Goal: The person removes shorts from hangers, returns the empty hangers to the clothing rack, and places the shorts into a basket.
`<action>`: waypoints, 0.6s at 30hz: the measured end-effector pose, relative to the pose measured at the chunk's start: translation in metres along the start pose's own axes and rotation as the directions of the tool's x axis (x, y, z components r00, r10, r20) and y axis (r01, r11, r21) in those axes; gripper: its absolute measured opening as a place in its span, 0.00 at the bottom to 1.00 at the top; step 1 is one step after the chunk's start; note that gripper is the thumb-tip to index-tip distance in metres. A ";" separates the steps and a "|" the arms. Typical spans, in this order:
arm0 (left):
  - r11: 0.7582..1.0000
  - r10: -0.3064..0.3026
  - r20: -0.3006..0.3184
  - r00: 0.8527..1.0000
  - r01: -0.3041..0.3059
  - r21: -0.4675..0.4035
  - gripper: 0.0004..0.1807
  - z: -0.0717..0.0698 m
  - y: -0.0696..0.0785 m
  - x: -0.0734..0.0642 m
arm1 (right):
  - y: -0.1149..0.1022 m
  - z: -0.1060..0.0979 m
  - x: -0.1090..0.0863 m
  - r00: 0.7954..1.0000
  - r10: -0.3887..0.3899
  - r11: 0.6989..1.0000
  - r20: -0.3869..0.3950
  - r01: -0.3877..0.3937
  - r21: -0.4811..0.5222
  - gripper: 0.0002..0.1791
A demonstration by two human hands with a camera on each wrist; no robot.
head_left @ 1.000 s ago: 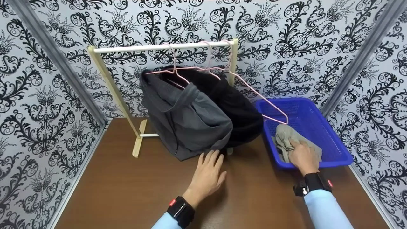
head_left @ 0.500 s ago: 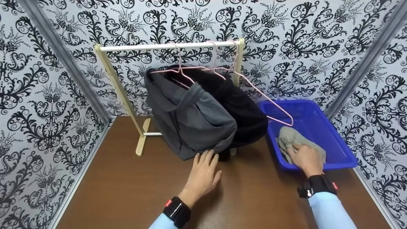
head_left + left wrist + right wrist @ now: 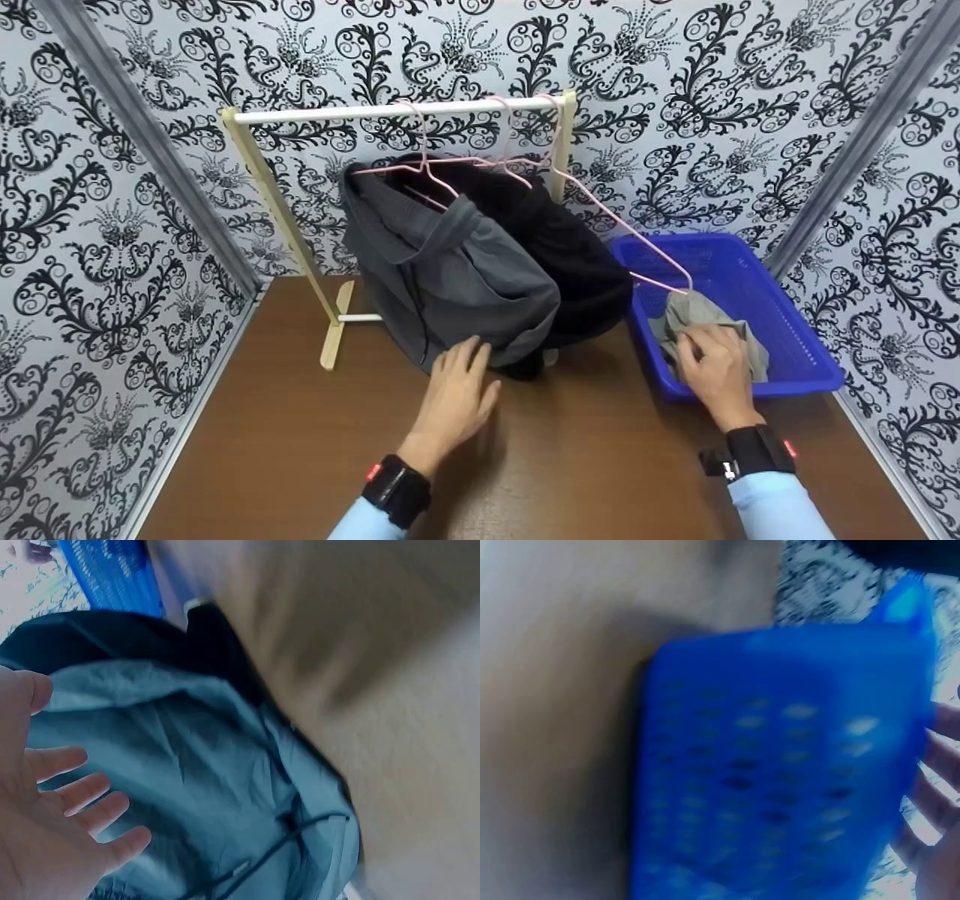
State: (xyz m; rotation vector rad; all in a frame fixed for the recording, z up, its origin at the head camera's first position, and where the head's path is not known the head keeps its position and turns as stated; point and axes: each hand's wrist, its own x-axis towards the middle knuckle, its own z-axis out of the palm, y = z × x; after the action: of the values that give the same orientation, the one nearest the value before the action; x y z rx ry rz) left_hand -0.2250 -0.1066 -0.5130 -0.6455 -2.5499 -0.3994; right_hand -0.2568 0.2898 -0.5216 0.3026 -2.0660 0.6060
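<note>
The left hand (image 3: 450,397) spreads its fingers loosely at the grey drawstring bottoms (image 3: 472,285) — contact unclear. The right hand (image 3: 716,371) bends over beige cloth (image 3: 691,306) in the blue basket (image 3: 796,322); whether it pinches cannot be told. Red tags (image 3: 373,472) on 2 wristbands (image 3: 396,493) are unreadable. 1 pink hanger (image 3: 622,223) slants down to the cloth.

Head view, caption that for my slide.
Right hand grips grayish cloth in a blue basket, left hand near gray drawstring bottoms on a pink hanger.
</note>
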 end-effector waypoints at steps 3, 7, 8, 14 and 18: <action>1.000 0.005 -0.046 0.999 -0.005 -0.014 0.30 -0.008 -0.009 0.003 | -0.018 0.000 0.011 0.999 -0.045 0.995 0.006 0.045 0.092 0.04; 1.000 0.014 -0.055 0.998 -0.015 -0.009 0.30 -0.022 -0.017 0.008 | -0.045 -0.001 0.026 0.997 -0.074 0.979 0.026 0.068 0.193 0.07; 1.000 0.018 -0.059 0.998 -0.018 -0.006 0.30 -0.026 -0.019 0.010 | -0.052 -0.001 0.031 0.996 -0.079 0.973 0.032 0.070 0.221 0.08; 0.999 0.041 -0.097 0.994 -0.038 0.032 0.30 -0.047 -0.032 0.023 | -0.088 0.000 0.057 0.987 -0.142 0.945 0.074 0.113 0.306 0.11; 0.997 0.064 -0.121 0.991 -0.058 0.057 0.29 -0.061 -0.040 0.032 | -0.106 0.001 0.071 0.978 -0.170 0.935 0.117 0.123 0.333 0.13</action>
State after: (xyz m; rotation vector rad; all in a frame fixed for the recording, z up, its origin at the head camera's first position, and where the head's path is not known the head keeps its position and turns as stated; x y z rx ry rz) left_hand -0.2473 -0.1515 -0.4518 -0.6565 -2.4095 -0.3379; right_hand -0.2500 0.2011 -0.4306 0.7051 -2.0525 0.8535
